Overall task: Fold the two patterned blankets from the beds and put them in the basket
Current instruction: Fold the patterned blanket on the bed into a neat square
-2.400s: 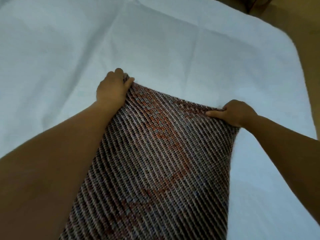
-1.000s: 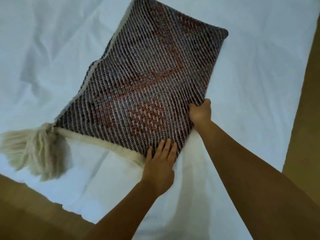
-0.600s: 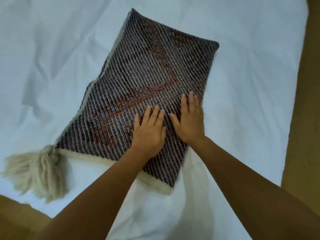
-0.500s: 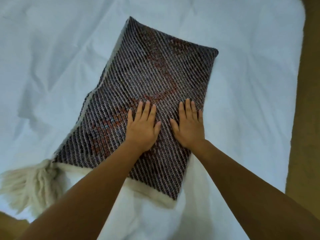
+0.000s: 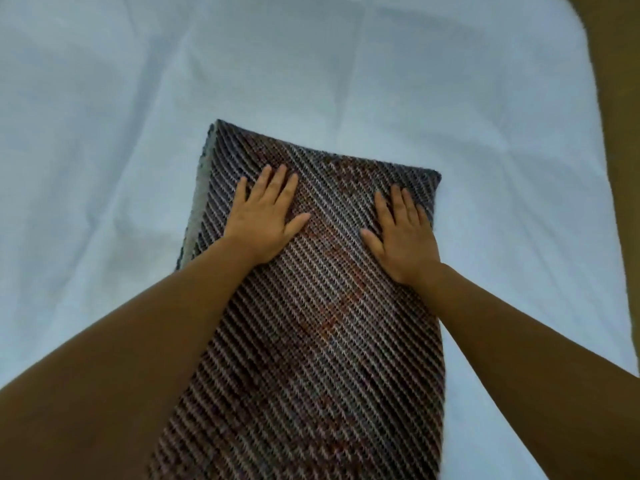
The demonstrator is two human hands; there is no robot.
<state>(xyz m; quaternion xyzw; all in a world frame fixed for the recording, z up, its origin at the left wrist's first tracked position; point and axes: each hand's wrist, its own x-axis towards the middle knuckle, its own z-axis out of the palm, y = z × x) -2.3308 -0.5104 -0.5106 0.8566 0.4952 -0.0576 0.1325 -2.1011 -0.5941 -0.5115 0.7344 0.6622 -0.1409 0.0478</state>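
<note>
— What were the hands doing?
— The left hand [image 5: 265, 221] lay flat, palm down, with its fingers straight and slightly spread. It pressed on the folded patterned blanket [image 5: 318, 341] near the far left corner and gripped nothing.
— And the other?
— The right hand [image 5: 403, 237] was the same: flat, fingers extended, pressing close to the blanket's right edge, well apart from the left.
— Where was the blanket?
— It lay folded into a long strip on the white bed sheet [image 5: 121, 133], running from the person toward mid-bed. A pale layer [image 5: 199, 199] showed along its left edge. Brown floor [image 5: 616, 64] showed past the sheet's right side.
</note>
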